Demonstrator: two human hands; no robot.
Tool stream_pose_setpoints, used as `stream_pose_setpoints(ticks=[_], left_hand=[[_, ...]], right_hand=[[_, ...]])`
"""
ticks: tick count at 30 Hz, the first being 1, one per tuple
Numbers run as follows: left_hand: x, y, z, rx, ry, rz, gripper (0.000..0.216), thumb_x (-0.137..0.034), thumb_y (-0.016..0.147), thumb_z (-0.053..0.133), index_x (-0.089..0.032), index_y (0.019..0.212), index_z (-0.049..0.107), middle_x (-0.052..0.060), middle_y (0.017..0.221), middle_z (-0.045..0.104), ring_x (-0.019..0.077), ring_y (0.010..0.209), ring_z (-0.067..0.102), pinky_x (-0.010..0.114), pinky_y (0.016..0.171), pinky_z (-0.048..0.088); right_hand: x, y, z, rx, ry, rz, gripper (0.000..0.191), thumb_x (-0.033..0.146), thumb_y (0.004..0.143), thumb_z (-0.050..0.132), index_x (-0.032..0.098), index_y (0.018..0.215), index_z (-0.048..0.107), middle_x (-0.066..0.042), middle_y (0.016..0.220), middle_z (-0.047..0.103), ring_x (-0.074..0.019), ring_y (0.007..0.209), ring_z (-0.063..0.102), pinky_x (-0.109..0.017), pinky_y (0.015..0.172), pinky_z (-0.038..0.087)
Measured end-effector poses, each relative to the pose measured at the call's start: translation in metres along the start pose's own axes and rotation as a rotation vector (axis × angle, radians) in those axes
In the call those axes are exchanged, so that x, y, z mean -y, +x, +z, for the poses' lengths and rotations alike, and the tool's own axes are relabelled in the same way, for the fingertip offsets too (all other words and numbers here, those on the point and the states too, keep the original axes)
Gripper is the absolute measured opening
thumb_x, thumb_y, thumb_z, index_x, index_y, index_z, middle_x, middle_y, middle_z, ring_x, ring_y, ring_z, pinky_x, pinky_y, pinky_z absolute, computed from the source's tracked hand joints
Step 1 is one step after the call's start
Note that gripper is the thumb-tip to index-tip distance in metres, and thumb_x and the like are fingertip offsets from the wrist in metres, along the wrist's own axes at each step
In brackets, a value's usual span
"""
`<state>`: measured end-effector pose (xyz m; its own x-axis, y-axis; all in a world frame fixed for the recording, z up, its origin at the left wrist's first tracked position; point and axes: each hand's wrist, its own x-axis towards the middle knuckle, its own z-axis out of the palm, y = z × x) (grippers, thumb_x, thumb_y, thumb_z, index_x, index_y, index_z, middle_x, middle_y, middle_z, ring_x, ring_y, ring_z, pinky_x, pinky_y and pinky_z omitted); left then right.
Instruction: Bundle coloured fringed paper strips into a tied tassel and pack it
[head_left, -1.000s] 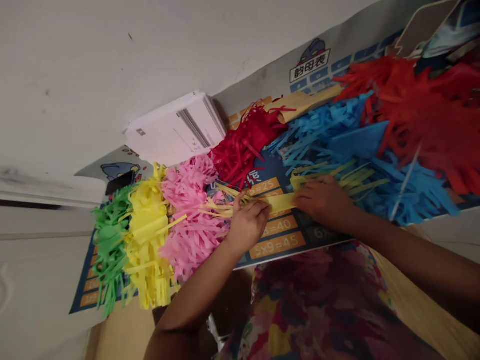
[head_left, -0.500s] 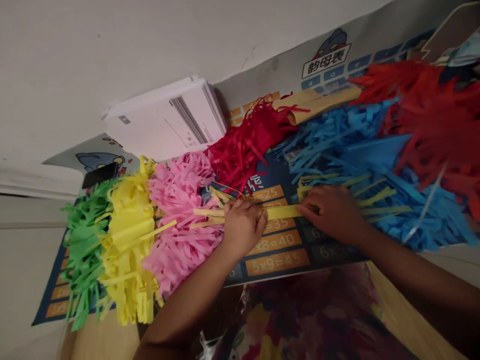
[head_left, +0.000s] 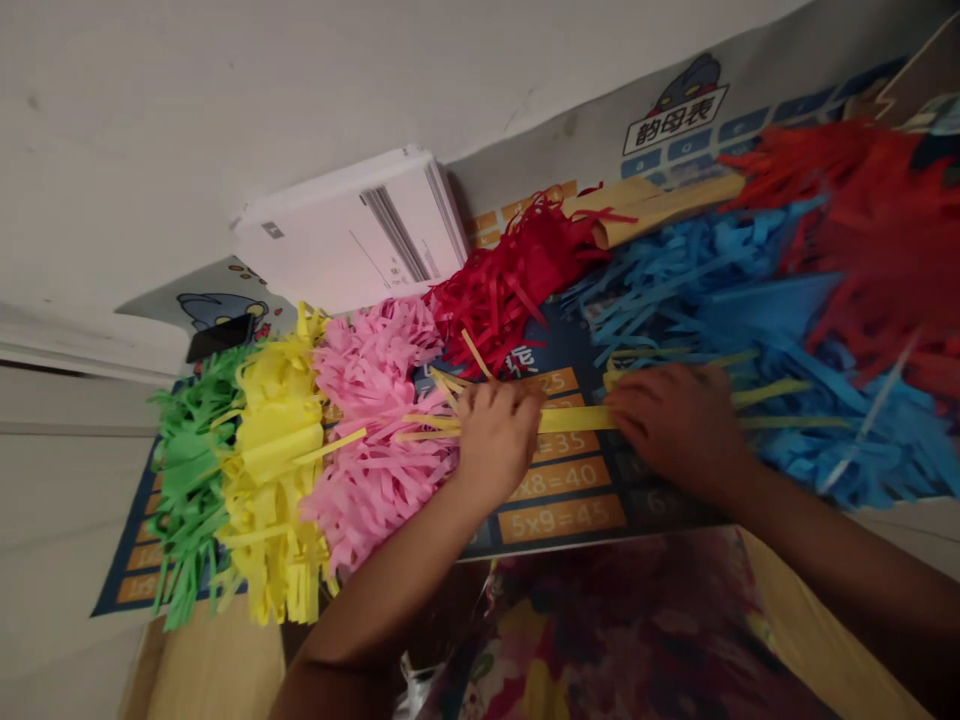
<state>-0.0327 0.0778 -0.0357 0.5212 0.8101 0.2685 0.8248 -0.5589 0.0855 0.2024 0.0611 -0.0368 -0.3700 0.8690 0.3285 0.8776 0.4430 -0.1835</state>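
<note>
Between my hands a yellow fringed paper strip [head_left: 576, 418] runs sideways over the dark multiplication poster [head_left: 562, 512]. My left hand [head_left: 497, 440] is closed on its left part, and thin cut ends stick out past the fingers. The strip's right part is gripped by my right hand [head_left: 671, 425], its fingers curled and partly hidden; more yellow strands fan out beyond it over blue fringed paper [head_left: 757, 310]. Left of my left hand lies a pink fringed bundle [head_left: 382, 445]. A dark red fringed bundle [head_left: 517, 280] sits just behind the hands.
Yellow [head_left: 274, 440] and green [head_left: 191, 480] fringed bundles lie at the left, and a bright red one [head_left: 877, 220] at the far right. A white block with barcode-like stripes [head_left: 352, 235] leans by the wall. A flat black object [head_left: 220, 338] lies behind the green bundle.
Both hands keep hold of the yellow strip, with small finger shifts. One thin yellow strand now stands up behind my left hand. The whole view has shifted slightly.
</note>
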Motion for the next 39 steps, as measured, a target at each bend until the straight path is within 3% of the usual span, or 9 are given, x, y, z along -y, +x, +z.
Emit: stream_pose_setpoints(ticks=[4,7,10,15,20,24,30,34,39], left_hand=[[-0.003,-0.002,-0.002,-0.030,0.008,0.253,0.014,-0.023,0.096,0.056,-0.026,0.102,0.068,-0.002,0.096,0.074,0.0220,0.102,0.058,0.050,0.107,0.027],[-0.007,-0.001,-0.003,-0.029,0.024,0.251,0.015,-0.029,0.095,0.057,-0.022,0.101,0.069,0.002,0.092,0.073,0.0240,0.103,0.058,0.054,0.108,0.026],[-0.009,0.002,-0.001,-0.061,0.053,0.251,0.016,-0.030,0.095,0.057,-0.021,0.094,0.069,0.002,0.086,0.072,0.0225,0.096,0.059,0.052,0.107,0.028],[-0.014,-0.005,0.001,-0.150,0.098,0.261,0.017,-0.024,0.097,0.056,-0.022,0.085,0.067,-0.001,0.077,0.070,0.0190,0.092,0.059,0.047,0.106,0.029],[-0.016,-0.027,-0.010,-0.046,0.127,0.263,0.012,-0.021,0.096,0.058,-0.021,0.089,0.068,0.000,0.080,0.070,0.0199,0.093,0.060,0.046,0.102,0.031],[-0.005,-0.039,-0.015,-0.005,-0.040,0.168,0.013,-0.022,0.096,0.059,-0.024,0.095,0.072,0.000,0.088,0.075,0.0186,0.091,0.063,0.046,0.099,0.033],[0.001,-0.038,-0.013,0.002,-0.310,-0.096,0.015,-0.029,0.092,0.064,-0.023,0.083,0.074,0.002,0.083,0.074,0.0189,0.086,0.064,0.041,0.089,0.039],[-0.003,-0.035,-0.010,0.015,-0.313,-0.184,0.019,-0.030,0.092,0.063,-0.022,0.076,0.071,0.001,0.078,0.072,0.0200,0.085,0.062,0.041,0.088,0.037],[-0.005,-0.034,-0.006,0.027,-0.272,-0.185,0.023,-0.030,0.092,0.060,-0.021,0.071,0.066,0.002,0.076,0.069,0.0207,0.084,0.061,0.041,0.085,0.036]], right_hand=[[0.009,-0.001,-0.007,0.023,-0.111,-0.227,0.015,0.018,0.094,0.058,0.019,0.084,0.068,-0.003,0.086,0.071,-0.0228,0.095,0.056,-0.042,0.086,0.027],[0.003,0.002,-0.003,0.049,-0.126,-0.304,0.016,0.012,0.092,0.059,0.018,0.079,0.067,-0.002,0.079,0.069,-0.0211,0.089,0.055,-0.041,0.085,0.026],[-0.002,0.008,0.000,0.027,-0.085,-0.287,0.019,0.016,0.094,0.058,0.020,0.078,0.067,-0.002,0.081,0.070,-0.0211,0.089,0.055,-0.042,0.084,0.025],[0.016,0.008,-0.001,-0.026,-0.131,-0.275,0.013,0.017,0.093,0.059,0.019,0.085,0.068,-0.004,0.086,0.071,-0.0232,0.093,0.055,-0.043,0.087,0.025],[0.013,-0.010,0.001,0.016,-0.111,-0.352,0.018,0.011,0.093,0.054,0.018,0.088,0.069,-0.004,0.085,0.071,-0.0219,0.090,0.054,-0.039,0.085,0.026],[-0.009,-0.017,0.004,0.051,-0.020,-0.265,0.022,0.014,0.096,0.051,0.022,0.092,0.071,-0.003,0.097,0.073,-0.0223,0.097,0.055,-0.038,0.083,0.026],[-0.022,0.001,0.009,0.225,0.171,-0.128,0.016,0.029,0.094,0.058,0.022,0.086,0.071,-0.002,0.090,0.072,-0.0220,0.087,0.057,-0.035,0.074,0.025],[-0.024,0.006,0.012,0.266,0.249,-0.082,0.013,0.029,0.090,0.062,0.022,0.082,0.069,-0.002,0.087,0.070,-0.0220,0.086,0.057,-0.034,0.074,0.025],[-0.024,0.004,0.014,0.223,0.285,-0.050,0.014,0.028,0.088,0.061,0.022,0.077,0.067,-0.001,0.083,0.069,-0.0217,0.084,0.058,-0.035,0.076,0.028]])
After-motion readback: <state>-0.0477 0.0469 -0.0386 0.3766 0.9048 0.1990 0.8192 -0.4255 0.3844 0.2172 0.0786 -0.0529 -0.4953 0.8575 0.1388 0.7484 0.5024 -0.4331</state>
